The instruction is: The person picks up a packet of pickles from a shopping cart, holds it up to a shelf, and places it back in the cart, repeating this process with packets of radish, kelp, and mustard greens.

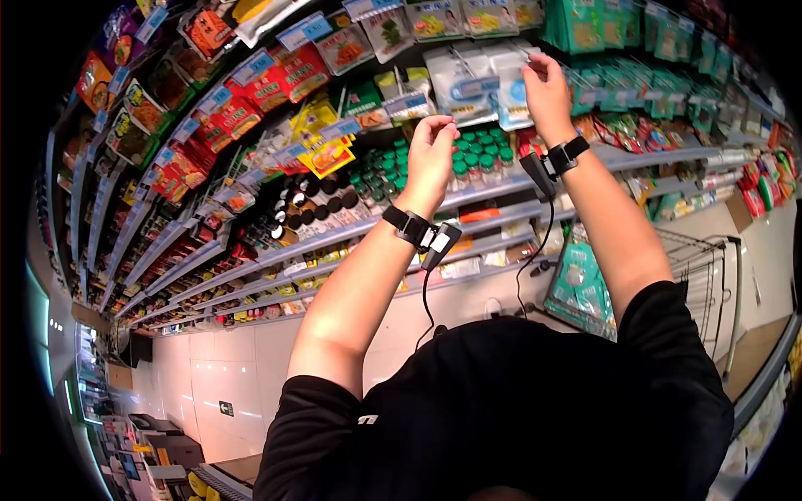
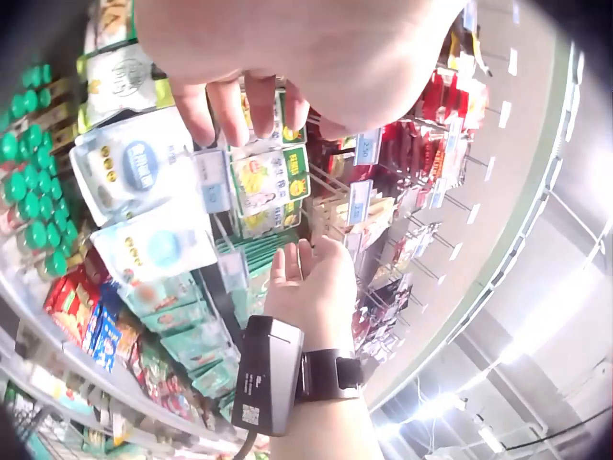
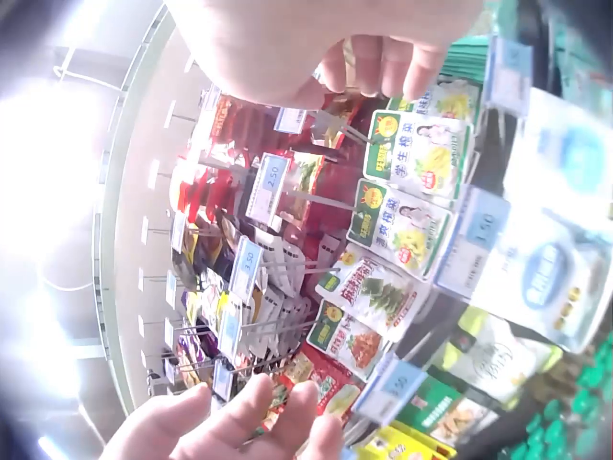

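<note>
Both hands are raised in front of a shelf of hanging packets, fingers loosely bent and holding nothing. My left hand (image 1: 430, 163) is in front of the white pouches (image 1: 459, 88) with blue labels, above rows of green-capped jars (image 1: 474, 154). Farther right and higher, my right hand (image 1: 549, 96) overlaps the edge of a white pouch in the head view. In the right wrist view its fingers (image 3: 393, 65) hang close over pickle packets (image 3: 421, 153) with white and green fronts. The left wrist view shows the right hand (image 2: 316, 278) with fingers bent, near teal packets (image 2: 192, 326).
Price tags (image 1: 305, 32) stick out on hooks along the shelf. Red packets (image 1: 301, 71) hang to the left, teal packets (image 1: 652, 83) to the right. A wire shopping cart (image 1: 706, 275) with a teal bag (image 1: 581, 275) stands at the right. Tiled floor (image 1: 276, 367) lies behind.
</note>
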Available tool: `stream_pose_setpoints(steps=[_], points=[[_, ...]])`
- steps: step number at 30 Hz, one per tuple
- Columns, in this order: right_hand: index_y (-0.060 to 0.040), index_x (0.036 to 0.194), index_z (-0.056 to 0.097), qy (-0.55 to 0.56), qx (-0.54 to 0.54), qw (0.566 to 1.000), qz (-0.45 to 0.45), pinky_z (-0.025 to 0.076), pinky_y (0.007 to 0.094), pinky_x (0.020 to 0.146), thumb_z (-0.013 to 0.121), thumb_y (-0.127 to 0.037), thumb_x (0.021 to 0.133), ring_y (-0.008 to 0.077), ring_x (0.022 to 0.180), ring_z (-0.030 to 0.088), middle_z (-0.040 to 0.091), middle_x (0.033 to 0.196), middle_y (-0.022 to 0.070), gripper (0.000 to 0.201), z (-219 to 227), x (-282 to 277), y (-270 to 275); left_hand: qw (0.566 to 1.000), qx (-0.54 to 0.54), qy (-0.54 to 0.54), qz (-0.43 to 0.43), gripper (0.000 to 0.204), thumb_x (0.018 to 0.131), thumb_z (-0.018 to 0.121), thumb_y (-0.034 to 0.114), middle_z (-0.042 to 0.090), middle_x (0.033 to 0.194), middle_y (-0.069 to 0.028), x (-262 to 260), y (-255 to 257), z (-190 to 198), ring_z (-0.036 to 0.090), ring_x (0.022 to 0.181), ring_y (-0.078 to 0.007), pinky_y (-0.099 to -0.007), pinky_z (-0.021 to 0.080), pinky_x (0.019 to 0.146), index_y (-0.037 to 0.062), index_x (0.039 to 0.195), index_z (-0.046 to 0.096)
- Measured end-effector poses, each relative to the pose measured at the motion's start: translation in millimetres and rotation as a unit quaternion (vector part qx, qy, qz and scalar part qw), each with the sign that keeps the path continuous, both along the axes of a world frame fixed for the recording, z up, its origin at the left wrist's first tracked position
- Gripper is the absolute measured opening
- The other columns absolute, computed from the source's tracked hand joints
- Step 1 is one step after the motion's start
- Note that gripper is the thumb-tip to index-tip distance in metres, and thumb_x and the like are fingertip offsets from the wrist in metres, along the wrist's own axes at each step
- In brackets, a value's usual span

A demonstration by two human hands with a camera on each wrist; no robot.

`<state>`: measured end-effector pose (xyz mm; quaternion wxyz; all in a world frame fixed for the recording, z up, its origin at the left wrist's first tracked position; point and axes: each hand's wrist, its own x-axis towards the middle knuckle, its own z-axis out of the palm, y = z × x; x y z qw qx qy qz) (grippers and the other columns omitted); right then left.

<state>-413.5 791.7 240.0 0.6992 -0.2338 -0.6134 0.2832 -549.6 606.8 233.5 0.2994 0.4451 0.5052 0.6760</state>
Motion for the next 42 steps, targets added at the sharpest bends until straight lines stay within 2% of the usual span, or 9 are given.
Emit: stream_pose_setpoints(steps=[10,19,25,26,29,34,38,40,42], points=[[0.0003,0.109,0.054,-0.119,-0.118,0.982,-0.085,0.047,0.0315,0.079,0.064,-0.019,0.082,0.0179,0.088,0.058,0.058,0.100,0.0115,0.035,-97.8,175.7,-78.4,0.986,-0.126,-0.077,-0.076,0.018,0.091,0.049,0.018,0.058,0.104,-0.0014,114.3,-21.2,-81.4,0.057,0.092,-0.0130,-0.0287,0.045,0.073,0.0092,0.105,0.056],[-0.0015,0.123,0.046,-0.070,-0.448,0.881,-0.132,0.040,0.0266,0.060,0.063,-0.029,0.084,0.0126,0.070,0.048,0.053,0.085,0.0046,0.051,-220.0,368.7,-105.7,0.940,-0.267,-0.078,-0.198,0.023,0.089,0.051,0.025,0.053,0.102,-0.0004,213.5,-7.4,-165.2,0.050,0.094,-0.0137,-0.0300,0.043,0.076,0.0117,0.107,0.053],[-0.0096,0.125,0.043,-0.002,-0.606,0.785,-0.130,0.038,0.0470,0.088,0.058,-0.047,0.084,0.0223,0.098,0.044,0.044,0.109,0.0080,0.058,-257.7,466.0,-82.4,0.872,-0.402,-0.131,-0.246,0.046,0.088,0.050,0.036,0.039,0.126,-0.0083,308.9,60.6,-209.1,0.041,0.112,-0.0242,-0.0463,0.038,0.091,0.0150,0.127,0.039],[-0.0094,0.137,0.033,0.007,-0.633,0.764,-0.123,0.032,0.0515,0.098,0.056,-0.052,0.083,0.0304,0.122,0.034,0.037,0.130,0.0154,0.073,-263.7,482.5,-76.2,0.856,-0.427,-0.165,-0.240,0.052,0.088,0.049,0.038,0.034,0.134,-0.0105,329.3,74.6,-220.1,0.038,0.118,-0.0275,-0.0503,0.036,0.095,0.0159,0.133,0.035],[-0.0131,0.147,0.015,0.053,-0.679,0.729,-0.063,0.025,0.0528,0.104,0.052,-0.059,0.082,0.0341,0.139,0.012,0.012,0.150,0.0203,0.088,-296.2,532.0,-37.8,0.817,-0.484,-0.223,-0.220,0.064,0.087,0.048,0.043,0.022,0.145,-0.0145,386.5,115.5,-252.9,0.029,0.129,-0.0326,-0.0552,0.030,0.102,0.0177,0.141,0.025],[-0.0112,0.147,0.016,-0.043,-0.731,0.681,0.001,0.018,0.0547,0.107,0.044,-0.069,0.080,0.0339,0.140,0.010,0.011,0.151,0.0198,0.093,-348.8,571.7,23.0,0.734,-0.573,-0.330,-0.151,0.073,0.085,0.047,0.047,0.014,0.148,-0.0169,460.7,181.5,-362.1,0.021,0.133,-0.0388,-0.0576,0.026,0.102,0.0199,0.145,0.017],[-0.0122,0.146,0.020,-0.092,-0.778,0.616,0.076,0.019,0.0524,0.107,0.042,-0.072,0.080,0.0301,0.140,0.010,0.012,0.152,0.0156,0.092,-422.3,583.0,56.1,0.740,-0.623,-0.232,-0.103,0.078,0.083,0.038,0.058,0.039,0.137,-0.0180,503.6,197.7,-461.2,0.041,0.121,-0.0332,-0.0532,0.035,0.095,0.0030,0.137,0.035],[-0.0136,0.144,0.027,-0.180,-0.755,0.623,0.094,0.032,0.0478,0.100,0.038,-0.066,0.084,0.0323,0.129,0.035,0.033,0.144,0.0151,0.080,-476.6,584.0,61.6,0.730,-0.644,-0.206,-0.100,0.078,0.082,0.038,0.059,0.045,0.132,-0.0187,514.2,191.0,-516.7,0.048,0.113,-0.0336,-0.0507,0.040,0.090,-0.0004,0.133,0.040],[-0.0115,0.144,0.029,-0.242,-0.762,0.584,0.145,0.032,0.0412,0.101,0.034,-0.067,0.085,0.0311,0.126,0.040,0.035,0.143,0.0168,0.081,-520.2,591.4,54.9,0.722,-0.653,-0.208,-0.099,0.078,0.082,0.038,0.059,0.049,0.127,-0.0192,521.2,180.6,-577.2,0.053,0.105,-0.0318,-0.0481,0.044,0.085,-0.0016,0.130,0.043]])
